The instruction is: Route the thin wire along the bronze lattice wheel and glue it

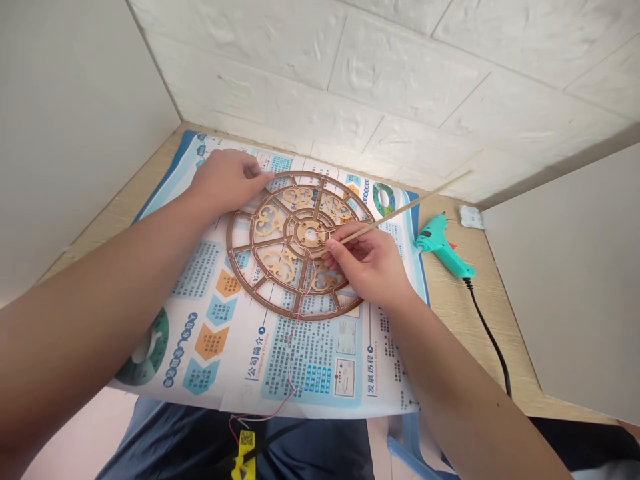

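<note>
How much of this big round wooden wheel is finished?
The gold curly pieces already sit in the inner ring of the wooden wheel, so that part looks done. In hand: your helper's left hand steadies the wheel, while the right hand holds a thin wooden stick over it. Left, maybe: thin wires hang loose, and the outer ring's spaces are open.

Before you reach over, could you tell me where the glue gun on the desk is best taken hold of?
Probably by its grip, from above on the right: the teal hot glue gun lies on its side, with the grip angled away from the paper and the black cord leaving its end, while the nozzle faces the paper.
</note>
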`<action>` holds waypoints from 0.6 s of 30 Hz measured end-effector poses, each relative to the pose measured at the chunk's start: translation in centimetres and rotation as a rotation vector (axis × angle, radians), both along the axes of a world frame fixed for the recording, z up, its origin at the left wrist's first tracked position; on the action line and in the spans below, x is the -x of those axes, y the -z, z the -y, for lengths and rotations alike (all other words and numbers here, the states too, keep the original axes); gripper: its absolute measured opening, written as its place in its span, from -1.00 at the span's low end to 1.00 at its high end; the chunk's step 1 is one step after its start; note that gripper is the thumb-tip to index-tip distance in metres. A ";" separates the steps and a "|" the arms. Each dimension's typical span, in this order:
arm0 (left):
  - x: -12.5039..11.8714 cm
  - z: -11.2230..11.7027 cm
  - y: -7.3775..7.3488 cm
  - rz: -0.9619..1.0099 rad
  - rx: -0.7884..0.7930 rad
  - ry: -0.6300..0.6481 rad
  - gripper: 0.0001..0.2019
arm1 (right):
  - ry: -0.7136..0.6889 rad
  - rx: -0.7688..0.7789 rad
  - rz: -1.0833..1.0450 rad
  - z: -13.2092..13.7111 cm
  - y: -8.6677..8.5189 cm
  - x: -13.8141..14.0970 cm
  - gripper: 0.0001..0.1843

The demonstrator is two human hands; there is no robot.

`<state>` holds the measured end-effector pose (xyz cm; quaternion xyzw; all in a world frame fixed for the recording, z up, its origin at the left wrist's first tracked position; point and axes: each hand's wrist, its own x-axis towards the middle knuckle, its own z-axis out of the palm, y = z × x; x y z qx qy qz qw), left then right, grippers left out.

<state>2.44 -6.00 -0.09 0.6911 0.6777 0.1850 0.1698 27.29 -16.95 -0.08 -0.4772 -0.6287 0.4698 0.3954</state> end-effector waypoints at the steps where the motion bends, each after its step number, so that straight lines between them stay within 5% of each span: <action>1: 0.0 0.1 -0.1 0.006 -0.003 0.003 -0.66 | 0.000 -0.010 0.014 0.0 0.0 0.0 -0.68; 18: 0.0 0.2 0.0 0.012 -0.017 0.019 -0.65 | -0.087 -0.295 0.340 0.7 -0.8 -0.1 -0.76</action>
